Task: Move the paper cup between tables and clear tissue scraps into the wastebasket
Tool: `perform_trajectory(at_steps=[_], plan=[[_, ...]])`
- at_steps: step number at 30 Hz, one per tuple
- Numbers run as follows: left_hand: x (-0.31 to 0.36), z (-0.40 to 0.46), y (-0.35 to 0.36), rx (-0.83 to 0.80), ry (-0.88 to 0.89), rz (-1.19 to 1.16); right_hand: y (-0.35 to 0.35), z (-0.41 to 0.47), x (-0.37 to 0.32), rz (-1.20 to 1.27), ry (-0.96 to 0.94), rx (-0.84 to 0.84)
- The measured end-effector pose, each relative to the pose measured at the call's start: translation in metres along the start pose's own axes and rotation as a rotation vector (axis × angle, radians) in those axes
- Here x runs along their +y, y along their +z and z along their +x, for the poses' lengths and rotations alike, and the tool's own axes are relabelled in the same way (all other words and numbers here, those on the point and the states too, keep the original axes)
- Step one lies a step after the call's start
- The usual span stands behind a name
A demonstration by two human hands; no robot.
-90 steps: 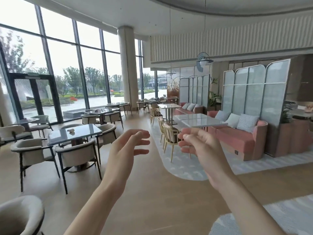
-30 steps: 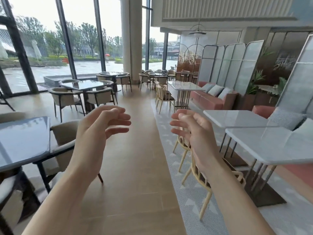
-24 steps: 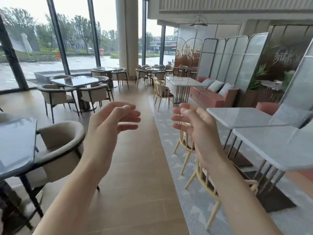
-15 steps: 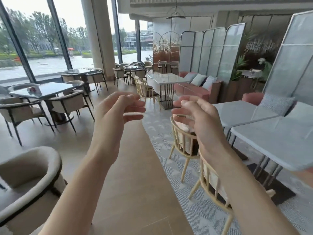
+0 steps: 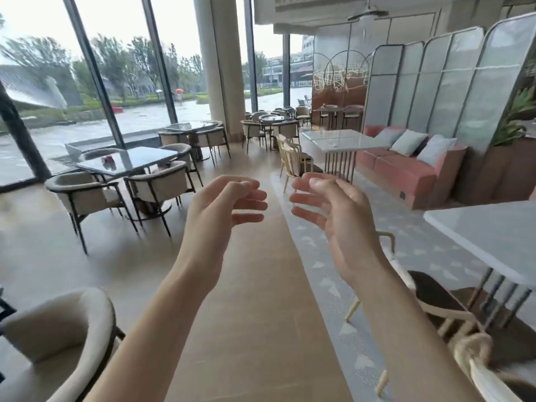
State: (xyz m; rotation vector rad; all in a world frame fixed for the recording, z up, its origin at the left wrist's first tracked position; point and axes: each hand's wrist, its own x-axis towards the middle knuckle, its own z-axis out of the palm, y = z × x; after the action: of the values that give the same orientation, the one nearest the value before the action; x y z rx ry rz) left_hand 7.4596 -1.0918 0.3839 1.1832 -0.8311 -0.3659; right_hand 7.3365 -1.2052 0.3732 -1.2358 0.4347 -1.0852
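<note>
Floor (image 5: 246, 285) runs ahead between dark counter (image 5: 127, 161) and white counter (image 5: 342, 139). Left hand (image 5: 220, 210) and right hand (image 5: 333, 210) hang relaxed, holding nothing. No cup is clearly visible; next, I judge, comes finding it.

Setting: café or lounge. Evidence: multiple dining sets with armchairs (image 5: 84, 195), pink sofa (image 5: 406, 172), glass wall (image 5: 121, 82).

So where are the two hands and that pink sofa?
left hand (image 5: 220, 210), head view, back of the hand
right hand (image 5: 342, 216), head view, the palm
pink sofa (image 5: 406, 172), head view, seat cushion
</note>
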Motion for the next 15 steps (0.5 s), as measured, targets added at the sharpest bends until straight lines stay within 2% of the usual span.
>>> perform_trajectory(at_steps=[8,15], plan=[[-0.046,0.182,-0.017,0.171,0.040,0.039,0.063,0.200,0.062,0.009,0.072,-0.201],[-0.138,0.332,-0.005,0.150,0.013,0.012,0.056,0.355,0.132,-0.038,0.079,-0.160]])
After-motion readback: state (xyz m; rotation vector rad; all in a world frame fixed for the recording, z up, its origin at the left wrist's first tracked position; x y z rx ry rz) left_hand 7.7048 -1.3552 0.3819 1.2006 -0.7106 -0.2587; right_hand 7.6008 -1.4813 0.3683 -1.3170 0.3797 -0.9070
